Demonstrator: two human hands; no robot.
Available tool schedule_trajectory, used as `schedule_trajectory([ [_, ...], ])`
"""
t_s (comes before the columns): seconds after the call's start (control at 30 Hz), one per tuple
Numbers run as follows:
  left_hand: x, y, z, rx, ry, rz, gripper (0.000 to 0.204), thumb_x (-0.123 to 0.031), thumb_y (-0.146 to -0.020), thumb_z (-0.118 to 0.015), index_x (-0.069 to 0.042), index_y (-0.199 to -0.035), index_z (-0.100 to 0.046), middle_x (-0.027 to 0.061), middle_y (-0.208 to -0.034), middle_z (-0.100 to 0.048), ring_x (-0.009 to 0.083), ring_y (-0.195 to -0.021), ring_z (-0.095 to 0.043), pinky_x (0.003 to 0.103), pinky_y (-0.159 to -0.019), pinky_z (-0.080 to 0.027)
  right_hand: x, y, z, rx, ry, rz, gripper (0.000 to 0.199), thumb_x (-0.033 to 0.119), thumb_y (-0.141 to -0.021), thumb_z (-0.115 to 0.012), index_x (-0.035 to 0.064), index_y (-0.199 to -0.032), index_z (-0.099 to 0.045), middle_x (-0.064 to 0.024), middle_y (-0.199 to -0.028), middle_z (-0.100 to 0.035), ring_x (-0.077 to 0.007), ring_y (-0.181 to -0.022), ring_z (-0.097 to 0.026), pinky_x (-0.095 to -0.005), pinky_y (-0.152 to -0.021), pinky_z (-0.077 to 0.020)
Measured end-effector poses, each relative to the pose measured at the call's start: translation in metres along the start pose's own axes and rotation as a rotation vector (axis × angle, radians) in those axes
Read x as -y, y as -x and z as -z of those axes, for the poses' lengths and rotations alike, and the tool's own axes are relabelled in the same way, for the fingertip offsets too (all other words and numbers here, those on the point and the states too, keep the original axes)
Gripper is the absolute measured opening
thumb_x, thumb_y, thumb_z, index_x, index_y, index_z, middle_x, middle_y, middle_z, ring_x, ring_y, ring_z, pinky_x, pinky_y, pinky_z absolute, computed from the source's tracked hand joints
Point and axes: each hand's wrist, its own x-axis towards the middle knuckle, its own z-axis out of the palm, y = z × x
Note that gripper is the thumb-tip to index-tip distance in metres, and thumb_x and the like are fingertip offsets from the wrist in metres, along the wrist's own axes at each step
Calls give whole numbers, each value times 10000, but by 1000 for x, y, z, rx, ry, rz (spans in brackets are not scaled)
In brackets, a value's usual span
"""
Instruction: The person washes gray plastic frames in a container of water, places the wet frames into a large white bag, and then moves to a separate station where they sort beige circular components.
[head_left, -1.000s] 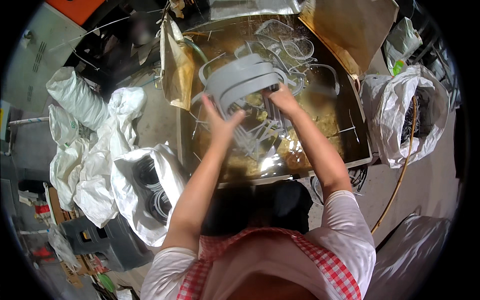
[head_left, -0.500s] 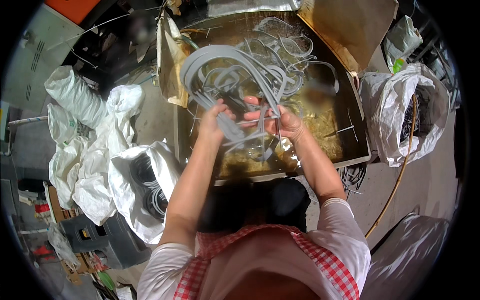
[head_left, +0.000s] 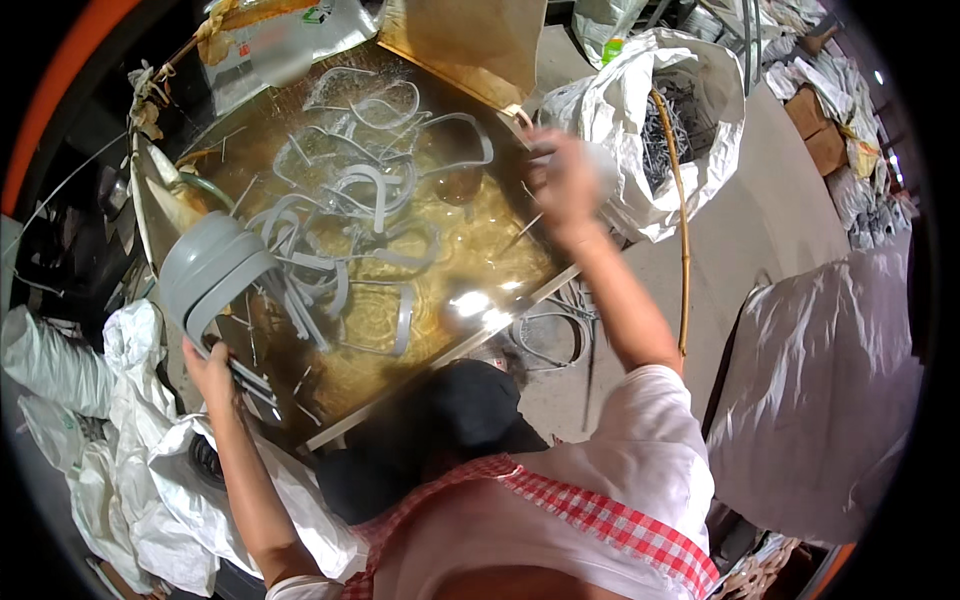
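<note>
Two hands, one glossy table, many grey curved strips, several white sacks.

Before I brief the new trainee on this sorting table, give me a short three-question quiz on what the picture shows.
1. True or false: the left hand holds a stack of grey curved strips.
2. Where is the right hand? A) inside the sack B) raised at the table's right edge, beside the open white sack C) on the floor
3. Fill in: loose grey strips lie on the ____ table.

Key: 1 true; 2 B; 3 shiny brown-gold.
</note>
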Motion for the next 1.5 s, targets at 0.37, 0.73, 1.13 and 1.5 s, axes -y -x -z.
schedule_trajectory([
  [0.37,-25,119,170,-603,434,-106,217,-6,-730,-590,18,-929,-508,86,-697,-539,200,-611,-553,308,-590,-461,-219,-16,46,465,1075,-17,759,494,-763,-600,55,-1328,-348,-226,-1329,-381,-363,-1129,-474,-446,-947,-375],
  [0.73,26,236,244,-954,-222,-184,589,44,-716,-616,23,-1252,-373,138,-1167,-508,197,-1062,-507,289,-915,-404,353,104,-215,1312,-908,-380,940,401,-725,-706,-59,-1364,-193,-247,-1384,-290,-315,-1254,-345,-410,-1043,-267],
  [1.13,32,210,253,-622,68,-77,784,36,-669,-685,30,-1339,-278,128,-1280,-454,210,-1171,-447,306,-990,-345,484,103,-180,1464,-1241,-100,1080,240,-587,-778,-46,-1382,-106,-276,-1384,-240,-345,-1309,-221,-409,-1076,-201],
  [1.5,42,202,261,-505,79,-244,699,92,-647,-550,22,-1320,-375,158,-1267,-490,231,-1159,-471,290,-980,-356,420,169,-219,1360,-868,-495,157,-11,-809,-529,-38,-964,-531,-71,-867,-624,-154,-785,-604,-289,-774,-476],
])
